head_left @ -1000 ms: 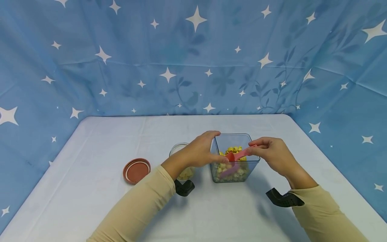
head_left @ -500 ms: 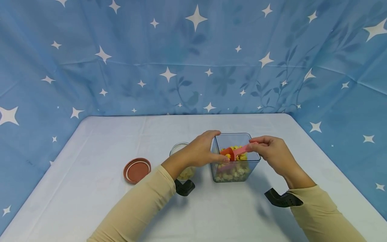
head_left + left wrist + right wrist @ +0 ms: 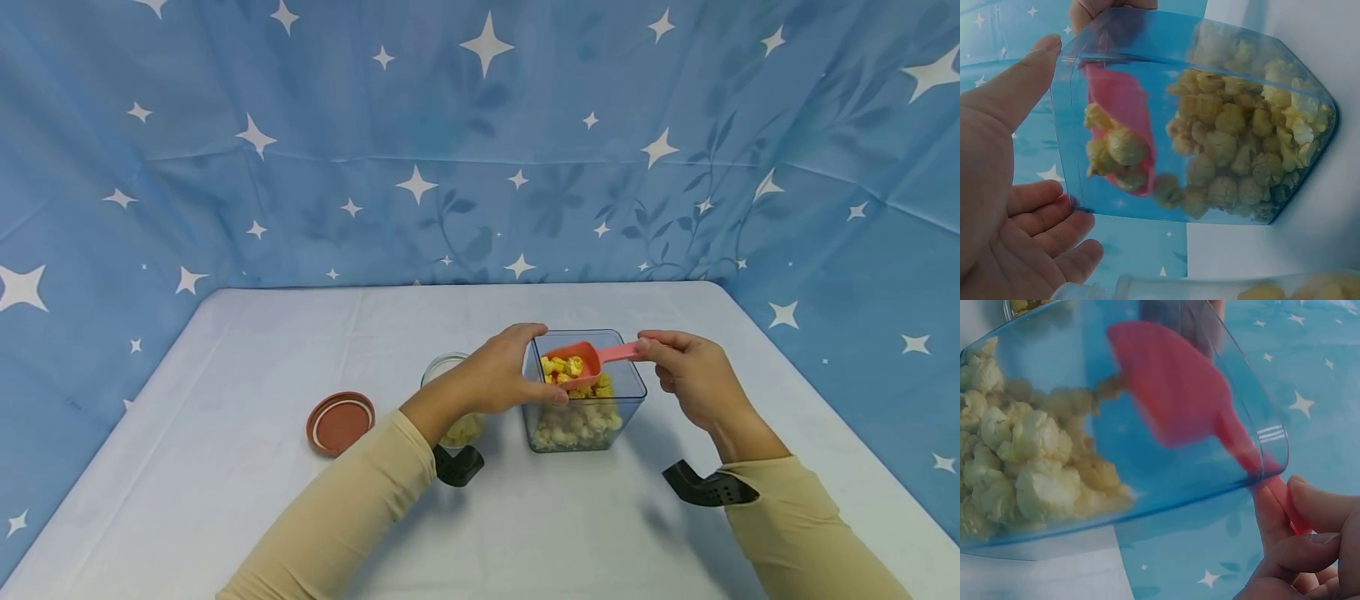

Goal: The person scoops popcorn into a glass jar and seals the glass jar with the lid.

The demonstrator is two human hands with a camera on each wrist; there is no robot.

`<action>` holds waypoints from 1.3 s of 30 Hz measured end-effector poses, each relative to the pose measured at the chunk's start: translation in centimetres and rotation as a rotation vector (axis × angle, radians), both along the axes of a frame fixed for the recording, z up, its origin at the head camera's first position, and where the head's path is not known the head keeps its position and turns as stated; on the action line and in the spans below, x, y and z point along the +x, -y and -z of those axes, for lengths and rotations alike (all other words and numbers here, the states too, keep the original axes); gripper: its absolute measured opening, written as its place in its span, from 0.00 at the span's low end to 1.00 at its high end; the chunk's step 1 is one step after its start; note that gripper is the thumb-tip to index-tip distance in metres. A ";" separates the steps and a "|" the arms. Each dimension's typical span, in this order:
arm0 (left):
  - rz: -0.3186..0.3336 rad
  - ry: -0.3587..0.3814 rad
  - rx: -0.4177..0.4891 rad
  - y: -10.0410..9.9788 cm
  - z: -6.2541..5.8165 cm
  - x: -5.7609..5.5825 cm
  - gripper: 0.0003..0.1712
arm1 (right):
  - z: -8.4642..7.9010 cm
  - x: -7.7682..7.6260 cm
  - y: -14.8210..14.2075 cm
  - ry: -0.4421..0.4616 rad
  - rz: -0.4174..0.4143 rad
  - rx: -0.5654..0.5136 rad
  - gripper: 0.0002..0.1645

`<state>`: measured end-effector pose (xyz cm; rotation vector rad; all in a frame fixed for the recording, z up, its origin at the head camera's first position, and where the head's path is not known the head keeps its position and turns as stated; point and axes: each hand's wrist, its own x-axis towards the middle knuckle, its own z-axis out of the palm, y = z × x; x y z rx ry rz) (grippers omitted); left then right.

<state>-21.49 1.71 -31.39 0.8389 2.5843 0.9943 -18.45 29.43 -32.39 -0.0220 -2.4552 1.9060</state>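
In the head view my right hand [image 3: 693,375] pinches the handle of a pink-orange scoop [image 3: 591,364] between thumb and fingers. Yellow popcorn fills the scoop's bowl, which is held level inside the top of a clear square container [image 3: 628,410], above the popcorn [image 3: 577,427] heaped at its bottom. My left hand [image 3: 495,371] spans the container's left side at the rim, thumb at one corner and fingers at the other. Through the wall, the left wrist view shows popcorn pieces in the scoop [image 3: 1125,100]. The handle crosses the rim in the right wrist view.
A glass jar [image 3: 461,432] with pale yellow pieces stands left of the container, partly hidden behind my left forearm. Farther left a round brown-red lid [image 3: 341,423] lies on the white table [image 3: 225,467]. A blue star-patterned cloth [image 3: 337,142] hangs behind.
The scoop has come up out of the popcorn and levelled, now carrying a load. My right hand has shifted slightly right; the left hand has stayed at the container.
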 end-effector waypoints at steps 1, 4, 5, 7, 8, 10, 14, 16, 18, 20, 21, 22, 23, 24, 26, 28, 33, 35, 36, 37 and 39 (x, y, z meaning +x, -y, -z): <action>-0.002 0.001 0.000 0.0 0.0 0.0 0.58 | 0.1 0.0 -0.1 0.002 0.002 -0.030 0.18; -0.008 0.005 0.000 -0.1 0.0 0.0 0.57 | 0.2 -0.1 -0.3 0.012 -0.002 -0.106 0.07; -0.009 0.005 0.001 -0.1 0.1 0.0 0.57 | 0.3 -0.1 -0.4 0.015 -0.008 -0.122 0.05; -0.009 0.007 0.002 -0.1 0.1 0.0 0.57 | 0.4 -0.1 -0.5 0.030 -0.017 -0.168 0.05; -0.009 0.008 0.005 -0.1 0.1 0.0 0.57 | 0.4 -0.1 -0.6 0.036 -0.025 -0.183 0.06; -0.008 0.010 0.011 -0.1 0.1 0.0 0.57 | 0.6 -0.2 -0.8 0.045 -0.031 -0.219 0.07; -0.007 0.009 0.013 -0.1 0.1 0.0 0.58 | 0.9 -0.4 -1.1 0.054 -0.038 -0.272 0.10; -0.009 0.009 0.007 -0.1 0.1 0.0 0.58 | 1.1 -0.5 -1.0 0.055 -0.040 -0.280 0.10; -0.013 0.010 0.008 -0.1 0.1 0.0 0.58 | 1.1 -0.5 -1.0 0.053 -0.041 -0.275 0.09; -0.012 0.011 0.010 -0.1 0.0 0.0 0.58 | 1.1 -0.5 -1.0 0.051 -0.039 -0.273 0.09; -0.010 0.012 0.014 -0.1 0.0 0.0 0.58 | 1.1 -0.5 -1.1 0.047 -0.037 -0.277 0.09; -0.007 0.012 0.019 0.0 0.0 0.0 0.58 | 1.1 -0.4 -1.1 0.045 -0.036 -0.285 0.10; -0.005 0.012 0.026 0.1 0.0 0.0 0.58 | 1.1 -0.4 -1.1 0.042 -0.036 -0.294 0.10; -0.005 0.015 0.029 0.2 0.0 0.1 0.58 | 1.0 -0.3 -1.1 0.040 -0.036 -0.302 0.10; -0.008 0.011 0.036 0.8 -0.2 0.1 0.58 | 1.0 -0.2 -1.1 0.030 -0.038 -0.321 0.10; -0.021 -0.004 0.044 1.7 -0.6 0.1 0.57 | 0.8 -0.1 -1.1 0.014 -0.039 -0.333 0.09; -0.085 -0.050 0.072 5.0 -1.4 0.2 0.55 | -0.3 0.0 -0.7 -0.038 -0.056 -0.339 0.08; -0.106 -0.059 0.087 6.3 -1.4 0.2 0.55 | -0.7 0.1 -0.4 -0.059 -0.067 -0.338 0.09; -0.116 -0.060 0.094 6.8 -1.2 0.3 0.55 | -0.9 0.1 -0.2 -0.069 -0.074 -0.339 0.09; -0.122 -0.061 0.098 7.4 -1.1 0.3 0.55 | -1.1 0.1 0.0 -0.077 -0.078 -0.339 0.10; -0.127 -0.051 0.103 8.2 -0.7 0.4 0.54 | -1.5 0.1 0.5 -0.085 -0.086 -0.339 0.11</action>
